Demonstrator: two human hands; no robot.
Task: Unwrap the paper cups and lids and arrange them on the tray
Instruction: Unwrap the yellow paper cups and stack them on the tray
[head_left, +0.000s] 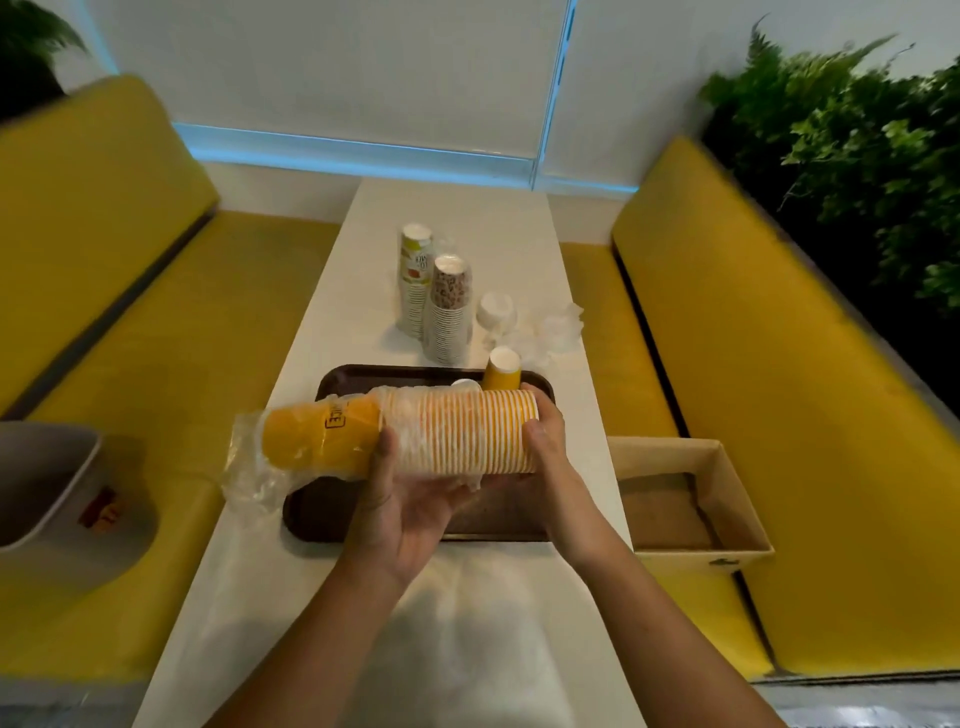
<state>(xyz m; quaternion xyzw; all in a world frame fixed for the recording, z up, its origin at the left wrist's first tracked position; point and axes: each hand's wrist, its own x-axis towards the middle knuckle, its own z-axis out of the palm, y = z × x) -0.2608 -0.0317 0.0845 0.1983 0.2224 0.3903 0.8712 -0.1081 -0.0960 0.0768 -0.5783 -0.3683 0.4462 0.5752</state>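
I hold a long stack of yellow paper cups (457, 434) sideways above the dark brown tray (332, 387). My left hand (400, 499) grips the stack from underneath near its middle. At the stack's right, rim end, my right hand (545, 441) grips it. A clear plastic wrapper (249, 467) hangs loose off the stack's left end, pulled partway back. One yellow cup (501, 371) stands upside down at the tray's far right corner, with a white lid (465, 385) just left of it.
Beyond the tray on the white table (332, 322) stand two wrapped cup stacks (434, 301), a white lid stack (496, 312) and crumpled plastic (556, 327). An open cardboard box (727, 488) sits on the right yellow bench, a grey bin (47, 478) on the left one.
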